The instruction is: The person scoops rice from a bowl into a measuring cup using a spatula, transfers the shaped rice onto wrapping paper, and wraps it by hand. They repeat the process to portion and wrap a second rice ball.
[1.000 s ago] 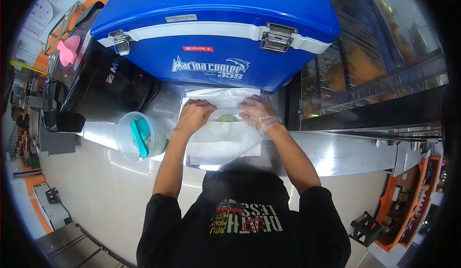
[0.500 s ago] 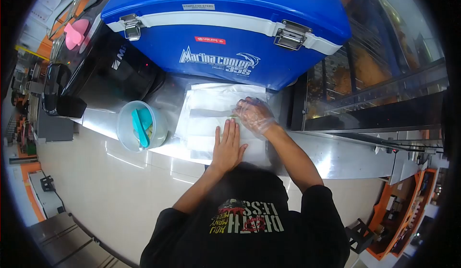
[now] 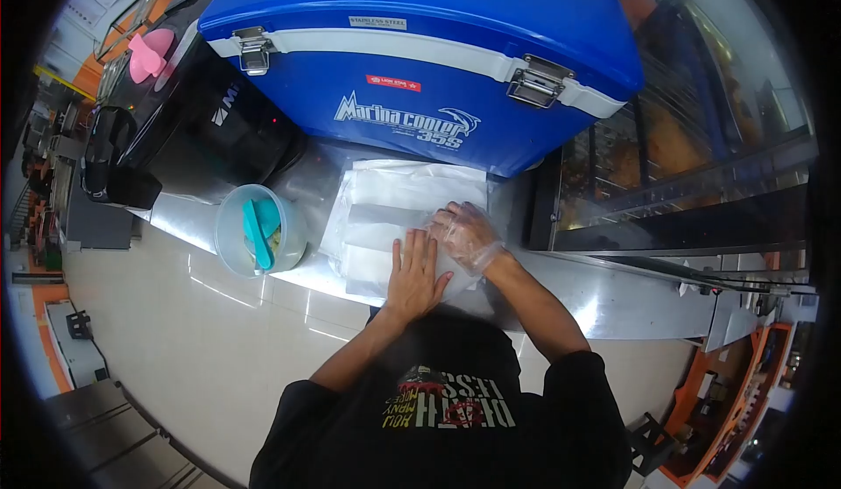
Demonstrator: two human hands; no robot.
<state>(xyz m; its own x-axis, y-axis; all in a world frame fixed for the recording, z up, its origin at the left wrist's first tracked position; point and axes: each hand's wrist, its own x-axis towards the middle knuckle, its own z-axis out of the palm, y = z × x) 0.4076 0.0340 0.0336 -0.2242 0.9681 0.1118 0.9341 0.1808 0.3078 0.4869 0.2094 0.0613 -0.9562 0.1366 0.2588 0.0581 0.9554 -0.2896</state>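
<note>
My left hand (image 3: 413, 274), bare, lies on a stack of white paper sheets (image 3: 377, 235) with its fingers stretched out and thumb apart. Close beside its fingertips, my right hand (image 3: 466, 239) wears a loose clear plastic glove. Its fingers are bent inward over the right side of the sheets; whatever they may hold is hidden. Clear plastic shows around the edges of the stack. To the left stands a translucent tub (image 3: 232, 235) with a turquoise scoop (image 3: 259, 231) and some pale green contents inside.
A blue cooler box (image 3: 385, 69) with metal latches stands behind the sheets on the steel counter (image 3: 604, 301). A black appliance (image 3: 232, 143) with a pink spoon-like item (image 3: 149, 58) on it is at left. At right stands a glass display case (image 3: 674, 218) with brown food.
My right hand has shifted slightly down and to the right over the sheets, its fingers more curled. My left hand stays flat on the stack. The camera view has moved a little.
</note>
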